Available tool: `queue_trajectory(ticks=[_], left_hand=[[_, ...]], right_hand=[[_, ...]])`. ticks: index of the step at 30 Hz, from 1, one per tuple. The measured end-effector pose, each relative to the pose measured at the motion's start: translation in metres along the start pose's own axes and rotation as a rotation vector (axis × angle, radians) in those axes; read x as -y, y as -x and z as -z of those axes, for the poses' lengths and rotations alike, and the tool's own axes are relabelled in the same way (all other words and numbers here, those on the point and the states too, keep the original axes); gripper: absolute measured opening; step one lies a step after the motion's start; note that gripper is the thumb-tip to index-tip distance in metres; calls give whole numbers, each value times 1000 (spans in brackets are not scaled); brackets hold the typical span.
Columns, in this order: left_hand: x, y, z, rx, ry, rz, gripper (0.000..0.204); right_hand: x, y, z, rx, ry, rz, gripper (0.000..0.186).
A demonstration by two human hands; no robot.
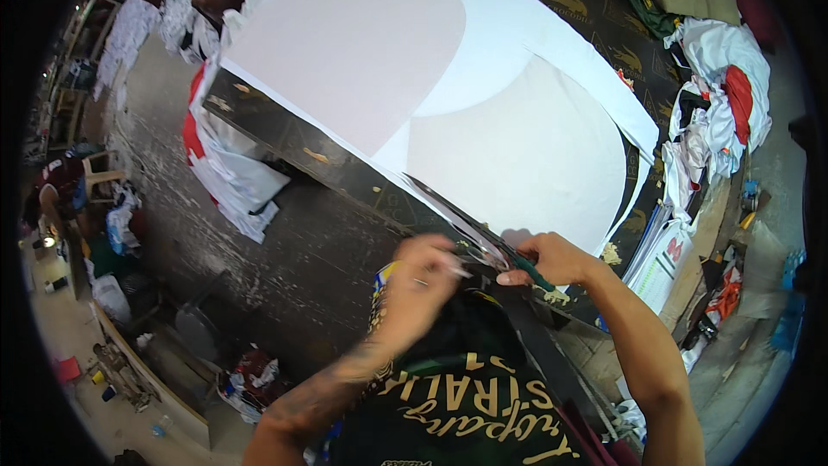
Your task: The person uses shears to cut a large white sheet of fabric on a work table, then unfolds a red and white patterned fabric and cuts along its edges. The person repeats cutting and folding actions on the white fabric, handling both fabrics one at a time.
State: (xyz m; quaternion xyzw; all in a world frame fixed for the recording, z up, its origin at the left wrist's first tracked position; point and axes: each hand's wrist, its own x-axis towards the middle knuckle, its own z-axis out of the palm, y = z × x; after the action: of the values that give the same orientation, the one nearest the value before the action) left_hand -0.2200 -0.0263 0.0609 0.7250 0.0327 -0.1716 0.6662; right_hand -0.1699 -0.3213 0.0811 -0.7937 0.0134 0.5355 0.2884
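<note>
My right hand (554, 261) grips a pair of large scissors by its green handle (536, 273). Their long dark blades (444, 200) point up and left, along the table's near edge beside the white fabric (496, 13). Two paler, round-ended panels lie on that fabric: a greyish one (362, 43) at the far left and a white one (517, 151) closer to my right hand. My left hand (418, 286) is raised in front of my body, left of the scissors. Motion blurs its fingers, and a small white bit shows near them that I cannot make out.
The dark printed tabletop (388, 198) carries small scraps. White and red cloth (228, 155) hangs off its left side. At right are a heap of white cloth (724, 78) and a stack of papers (660, 263). Another person (60, 185) sits far left.
</note>
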Motion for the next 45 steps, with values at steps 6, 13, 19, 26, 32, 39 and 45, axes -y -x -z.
queue_trajectory(ticks=[6, 13, 19, 26, 32, 39, 45], left_hand=[[-44, -83, 183, -394, 41, -156, 8], [-2, -174, 145, 206, -880, -611, 11], [10, -194, 146, 462, -773, -706, 15], [10, -201, 148, 512, -738, -727, 19], [9, -205, 141, 513, -844, -728, 29], [-21, -279, 159, 344, -866, -688, 26], [-24, -337, 142, 708, -867, -826, 18]], right_hand=[[-10, 58, -69, -45, -286, -141, 76], [61, 5, -159, -280, -642, -84, 75], [134, -63, -189, -446, -797, -179, 72], [150, -69, -188, -519, -936, -193, 68], [154, -54, -173, -425, -969, -241, 67], [218, -28, -222, -363, -1203, -341, 66], [327, -117, -218, -772, -1735, -66, 51]])
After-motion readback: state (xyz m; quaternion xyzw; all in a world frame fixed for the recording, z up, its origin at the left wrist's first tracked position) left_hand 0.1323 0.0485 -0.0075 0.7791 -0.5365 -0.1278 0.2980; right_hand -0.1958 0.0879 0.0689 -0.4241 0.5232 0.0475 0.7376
